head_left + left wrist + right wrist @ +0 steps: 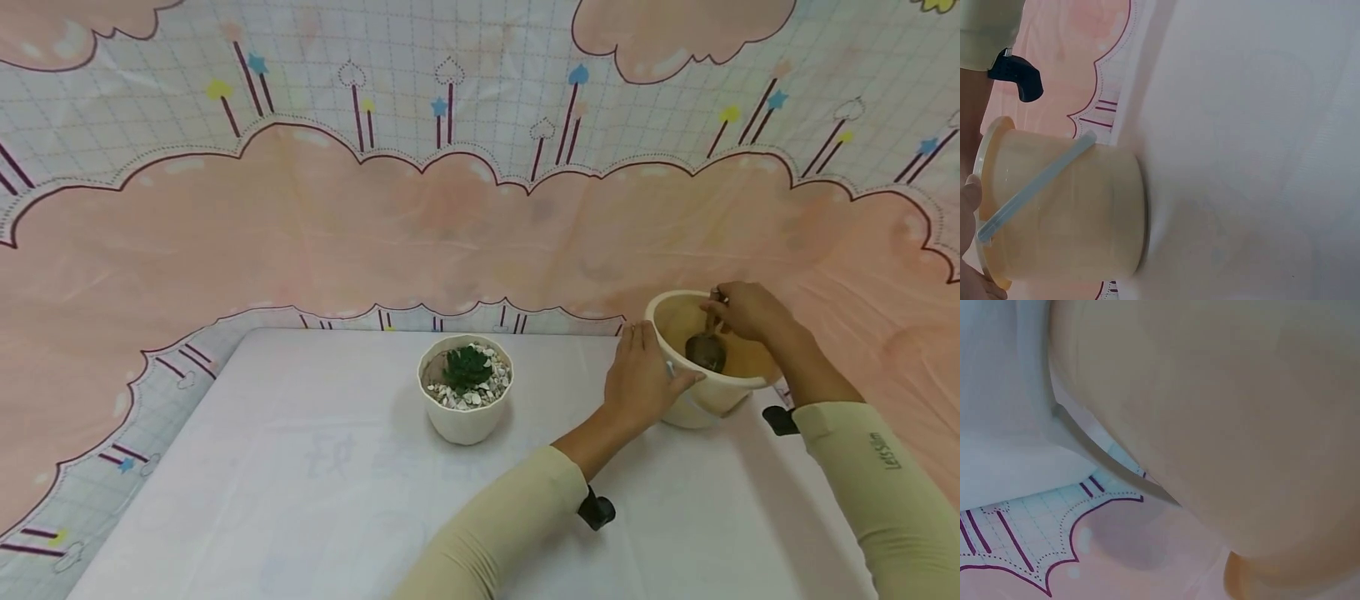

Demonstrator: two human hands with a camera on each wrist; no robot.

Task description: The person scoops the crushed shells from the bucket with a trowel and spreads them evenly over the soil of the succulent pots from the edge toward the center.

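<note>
A cream plastic bucket [695, 408] stands at the right side of the white table, with a pale handle [1035, 187] hanging across its side. My left hand [639, 379] holds the bucket by its near-left rim, fingers along the outside and thumb at the front edge. In the left wrist view, part of this hand [969, 215] shows at the rim. Over the bucket's far right side, my right hand [750, 310] grips the handle of a large metal spoon [707, 353]. The spoon's round, dark bowl is down inside the bucket. In the right wrist view, the bucket [1210, 425] fills most of the frame.
Left of the bucket, a white pot [465, 425] stands on the table [300, 467]. It holds a green succulent [467, 368] and white pebbles [487, 390]. A patterned pink cloth [375, 233] hangs behind the table's back edge.
</note>
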